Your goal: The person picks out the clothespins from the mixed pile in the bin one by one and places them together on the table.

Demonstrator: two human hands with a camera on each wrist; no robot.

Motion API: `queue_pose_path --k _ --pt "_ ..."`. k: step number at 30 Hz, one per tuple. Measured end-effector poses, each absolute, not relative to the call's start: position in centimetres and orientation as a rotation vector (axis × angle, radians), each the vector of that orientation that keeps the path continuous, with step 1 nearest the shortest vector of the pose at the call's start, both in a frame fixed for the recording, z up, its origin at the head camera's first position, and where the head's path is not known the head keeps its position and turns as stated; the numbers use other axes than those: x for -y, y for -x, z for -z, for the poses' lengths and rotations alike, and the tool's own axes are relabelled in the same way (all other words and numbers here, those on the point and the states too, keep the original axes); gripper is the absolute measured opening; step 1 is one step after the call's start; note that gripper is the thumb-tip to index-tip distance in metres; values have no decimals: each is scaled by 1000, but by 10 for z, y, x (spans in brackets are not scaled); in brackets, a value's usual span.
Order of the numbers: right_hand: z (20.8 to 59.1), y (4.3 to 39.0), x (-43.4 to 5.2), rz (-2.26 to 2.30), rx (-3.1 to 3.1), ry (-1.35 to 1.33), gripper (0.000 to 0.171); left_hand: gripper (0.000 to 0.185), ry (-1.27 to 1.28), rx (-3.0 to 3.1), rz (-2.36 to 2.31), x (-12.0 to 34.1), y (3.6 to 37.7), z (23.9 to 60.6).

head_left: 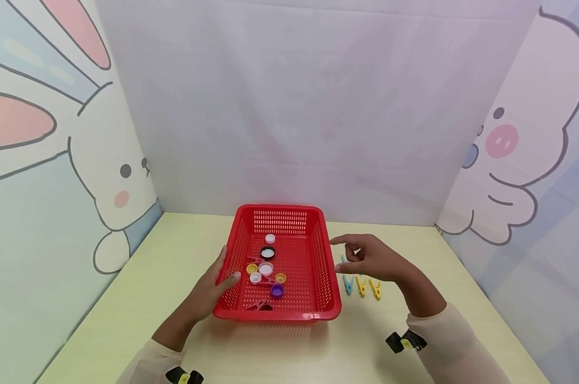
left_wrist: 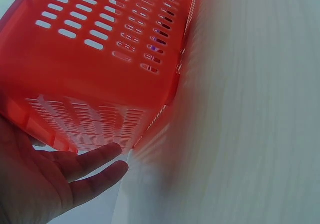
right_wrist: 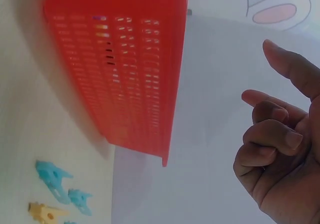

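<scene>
A red plastic basket [head_left: 299, 314] with slotted walls stands on the table, holding several bottle caps and a few pink clothespins [head_left: 257, 305]. Among the caps are a purple one [head_left: 277, 291], a black-rimmed one [head_left: 267, 253] and a yellow one [head_left: 252, 269]. My left hand [head_left: 207, 294] holds the basket's left rim, thumb over the edge and fingers along the outside. Just off the right rim hovers my right hand [head_left: 373, 258], empty, with index finger and thumb apart and the other fingers curled. Beneath it lie blue clothespins [head_left: 348, 284] and yellow clothespins [head_left: 375, 289].
The pale wooden table [head_left: 184, 240] reaches back to a plain whitish curtain [head_left: 289, 106]. Side panels with a cartoon rabbit [head_left: 102, 181] and a cartoon pig [head_left: 524, 133] border it left and right.
</scene>
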State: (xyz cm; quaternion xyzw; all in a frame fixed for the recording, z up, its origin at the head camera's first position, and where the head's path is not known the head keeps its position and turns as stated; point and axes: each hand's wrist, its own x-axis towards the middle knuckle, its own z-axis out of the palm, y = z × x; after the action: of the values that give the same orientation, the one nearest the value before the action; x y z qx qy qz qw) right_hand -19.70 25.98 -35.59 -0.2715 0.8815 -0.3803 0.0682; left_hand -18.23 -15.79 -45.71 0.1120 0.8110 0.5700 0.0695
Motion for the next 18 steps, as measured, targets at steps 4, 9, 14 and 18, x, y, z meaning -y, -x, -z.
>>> queue_pose_path --k 4,9,14,18 --pt "354 198 -246 1184 -2630 804 58 109 -342 -2428 -1726 158 183 458" --pt "352 198 -229 1204 -2591 807 65 109 -346 -2421 -1728 158 184 459" --pt "352 199 -211 1182 -2572 829 66 109 -335 -2434 -1717 159 184 458" --pt "356 202 -198 1144 -2564 844 64 108 -342 -2445 -1710 159 184 458"
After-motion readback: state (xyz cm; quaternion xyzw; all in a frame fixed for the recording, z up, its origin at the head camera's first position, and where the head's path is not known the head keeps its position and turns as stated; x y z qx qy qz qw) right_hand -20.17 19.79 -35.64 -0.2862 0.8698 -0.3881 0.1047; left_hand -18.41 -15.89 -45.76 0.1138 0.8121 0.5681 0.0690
